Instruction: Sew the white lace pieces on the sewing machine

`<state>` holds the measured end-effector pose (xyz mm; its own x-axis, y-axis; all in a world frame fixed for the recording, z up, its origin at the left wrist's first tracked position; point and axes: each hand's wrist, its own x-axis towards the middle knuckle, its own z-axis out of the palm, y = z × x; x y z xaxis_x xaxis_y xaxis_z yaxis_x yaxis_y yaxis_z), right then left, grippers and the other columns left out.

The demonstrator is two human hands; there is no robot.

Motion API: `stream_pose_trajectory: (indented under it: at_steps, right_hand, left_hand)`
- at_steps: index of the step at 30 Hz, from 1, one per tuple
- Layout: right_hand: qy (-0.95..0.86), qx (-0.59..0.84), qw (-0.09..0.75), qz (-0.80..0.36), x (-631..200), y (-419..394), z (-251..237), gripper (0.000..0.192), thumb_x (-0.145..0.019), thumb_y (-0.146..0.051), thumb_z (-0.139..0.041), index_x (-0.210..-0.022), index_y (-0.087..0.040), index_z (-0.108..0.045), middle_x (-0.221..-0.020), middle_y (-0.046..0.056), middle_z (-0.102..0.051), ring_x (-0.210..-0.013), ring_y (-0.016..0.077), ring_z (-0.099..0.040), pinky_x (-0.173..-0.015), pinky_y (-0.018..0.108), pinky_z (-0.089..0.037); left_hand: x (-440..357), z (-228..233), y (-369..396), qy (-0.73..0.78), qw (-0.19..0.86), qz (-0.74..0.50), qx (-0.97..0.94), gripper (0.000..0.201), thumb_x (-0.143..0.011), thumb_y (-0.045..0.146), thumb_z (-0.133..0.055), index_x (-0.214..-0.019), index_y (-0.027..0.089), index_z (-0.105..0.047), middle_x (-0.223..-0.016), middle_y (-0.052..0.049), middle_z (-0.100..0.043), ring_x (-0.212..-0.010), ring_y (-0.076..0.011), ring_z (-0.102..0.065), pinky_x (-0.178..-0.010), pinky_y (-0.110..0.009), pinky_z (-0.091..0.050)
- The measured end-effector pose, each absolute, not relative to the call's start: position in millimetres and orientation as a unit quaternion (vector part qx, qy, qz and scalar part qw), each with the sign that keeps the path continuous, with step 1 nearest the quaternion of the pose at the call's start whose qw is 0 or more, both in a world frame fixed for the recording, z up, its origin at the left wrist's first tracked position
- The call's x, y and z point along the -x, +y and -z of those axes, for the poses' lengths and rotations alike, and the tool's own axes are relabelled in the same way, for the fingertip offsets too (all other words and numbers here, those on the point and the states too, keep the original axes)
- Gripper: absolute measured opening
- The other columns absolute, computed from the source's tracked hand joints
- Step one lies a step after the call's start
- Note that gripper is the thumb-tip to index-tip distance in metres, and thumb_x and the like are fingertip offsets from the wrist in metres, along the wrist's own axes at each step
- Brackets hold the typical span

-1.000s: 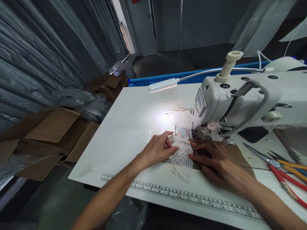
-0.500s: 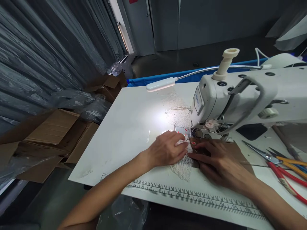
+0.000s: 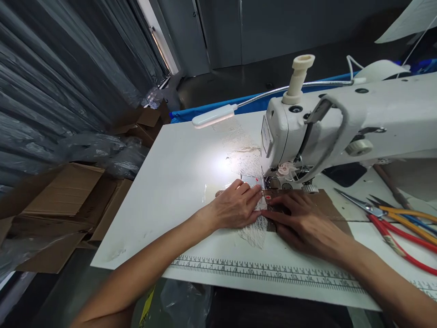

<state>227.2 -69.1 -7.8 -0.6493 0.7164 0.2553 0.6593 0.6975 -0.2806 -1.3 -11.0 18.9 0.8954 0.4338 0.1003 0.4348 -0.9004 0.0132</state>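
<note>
A strip of white lace (image 3: pixel 253 230) lies flat on the white table (image 3: pixel 177 182), running from the near edge of the hands up under the head of the sewing machine (image 3: pixel 327 123) and out again behind it, where more lace shows in the lamp's glare. Beside the lace, touching its right edge, lies a brown fabric piece (image 3: pixel 324 207).

The left hand (image 3: pixel 235 207) rests palm down on the lace, fingers stretched out flat and pressed on it, gripping nothing; the fingertips point toward the needle area. The right hand (image 3: pixel 303 223) lies palm down on the brown fabric, fingers likewise spread and flat, their tips at the seam where lace and fabric meet. The two hands nearly touch just in front of the presser foot, which is too small to make out clearly.

A gooseneck lamp (image 3: pixel 213 116) hangs over the table to the left of the machine head and throws a bright patch on the tabletop. A printed ruler (image 3: pixel 266 273) runs along the near edge of the table. To the right, well apart from the hands, lie scissors (image 3: pixel 362 206) and pliers with red and yellow handles (image 3: pixel 406 237). Left of the table, on the floor, stand open cardboard boxes (image 3: pixel 64 200) with clear plastic wrap, and grey plastic sheeting (image 3: pixel 68 68) hangs behind them.
</note>
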Motion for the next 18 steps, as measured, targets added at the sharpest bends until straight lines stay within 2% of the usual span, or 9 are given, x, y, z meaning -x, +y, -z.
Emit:
stream_pose_trajectory:
  at_steps: [4,10,18]
  right_hand:
    - [-0.906,0.38,0.183,-0.045,-233,-60,14,0.045,-0.088,-0.017,-0.052,-0.13,-0.029,-0.056,-0.117,0.012,-0.055,-0.105,0.0299,-0.054,-0.087,0.051,-0.046]
    - [-0.9,0.388,0.196,-0.038,-233,-59,14,0.046,-0.089,-0.02,-0.051,-0.135,-0.025,-0.053,-0.115,0.013,-0.056,-0.101,0.0291,-0.055,-0.085,0.049,-0.048]
    - [-0.889,0.401,0.216,-0.046,-230,-61,15,0.039,-0.093,-0.019,-0.048,-0.13,-0.023,-0.057,-0.115,0.014,-0.057,-0.105,0.0272,-0.055,-0.087,0.048,-0.047]
  left_hand:
    - [-3,-20,-2,-0.233,-0.013,0.076,0.969,0.044,-0.098,0.037,-0.038,-0.125,0.007,-0.056,-0.135,-0.02,-0.053,-0.104,-0.0294,-0.055,-0.094,-0.049,-0.039]
    - [1,-14,5,-0.245,-0.068,0.121,0.959,0.041,-0.097,0.04,-0.042,-0.127,0.015,-0.055,-0.138,-0.016,-0.052,-0.109,-0.0288,-0.055,-0.098,-0.052,-0.035]
    - [0,-10,3,-0.255,-0.07,0.129,0.956,0.041,-0.096,0.039,-0.042,-0.124,0.013,-0.056,-0.139,-0.017,-0.052,-0.11,-0.0297,-0.054,-0.099,-0.053,-0.033]
